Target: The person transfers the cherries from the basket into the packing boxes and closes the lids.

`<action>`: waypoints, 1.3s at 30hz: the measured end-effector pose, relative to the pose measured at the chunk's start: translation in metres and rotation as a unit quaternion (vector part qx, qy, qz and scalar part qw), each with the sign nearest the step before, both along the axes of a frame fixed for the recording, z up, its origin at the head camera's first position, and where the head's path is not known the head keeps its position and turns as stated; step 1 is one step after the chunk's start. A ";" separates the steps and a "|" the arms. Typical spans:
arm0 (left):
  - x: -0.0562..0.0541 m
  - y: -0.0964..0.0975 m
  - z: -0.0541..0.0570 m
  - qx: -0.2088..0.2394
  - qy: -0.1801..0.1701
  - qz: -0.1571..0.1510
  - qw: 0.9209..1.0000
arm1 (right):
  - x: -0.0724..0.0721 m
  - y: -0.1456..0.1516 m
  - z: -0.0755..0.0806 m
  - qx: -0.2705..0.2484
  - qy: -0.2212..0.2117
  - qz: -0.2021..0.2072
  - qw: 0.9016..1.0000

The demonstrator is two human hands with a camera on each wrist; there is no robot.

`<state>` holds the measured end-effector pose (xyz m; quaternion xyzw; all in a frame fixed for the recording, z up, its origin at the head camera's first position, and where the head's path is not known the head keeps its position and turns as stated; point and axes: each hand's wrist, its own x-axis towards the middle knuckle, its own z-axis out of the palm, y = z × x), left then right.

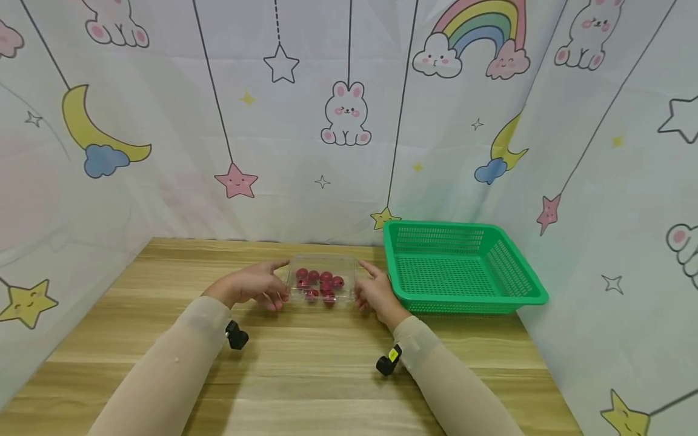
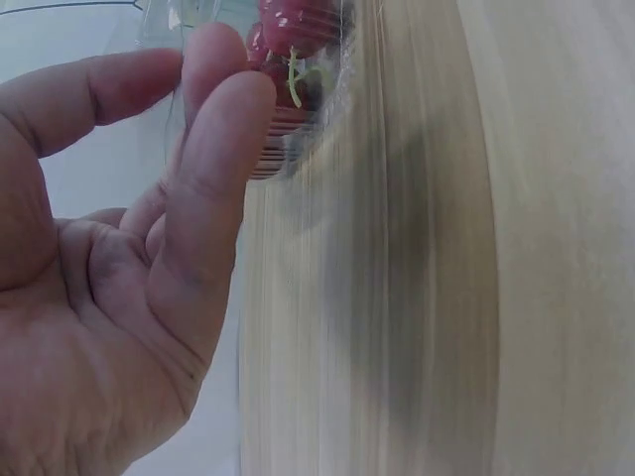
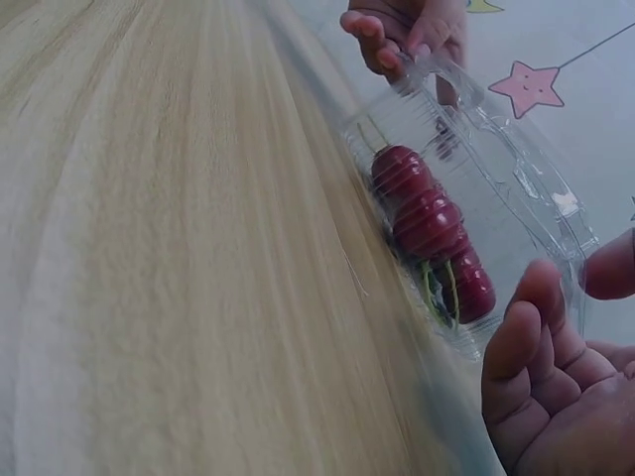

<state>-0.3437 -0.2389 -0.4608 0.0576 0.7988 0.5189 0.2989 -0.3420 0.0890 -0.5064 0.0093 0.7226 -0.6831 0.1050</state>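
A clear plastic box (image 1: 323, 260) stands at the far middle of the table, with several red cherries (image 1: 326, 277) inside. Green stems show on the cherries (image 3: 429, 223) in the right wrist view. My left hand (image 1: 252, 286) holds the box by its left side, thumb and fingertips at the edge. At the opposite side my right hand (image 1: 378, 294) grips the box, its fingers bent against the wall. In the left wrist view, the left hand (image 2: 129, 268) hides part of the box's side.
A green perforated basket (image 1: 463, 301) stands just right of my right hand, near the table's back right corner. The wooden table (image 1: 305, 375) stretches toward me. A patterned cloth (image 1: 283, 133) with rabbits and stars hangs behind and at both sides.
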 end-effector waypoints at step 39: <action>0.002 0.002 0.008 -0.025 0.008 0.004 1.000 | 0.011 -0.003 0.006 0.095 0.031 0.036 0.994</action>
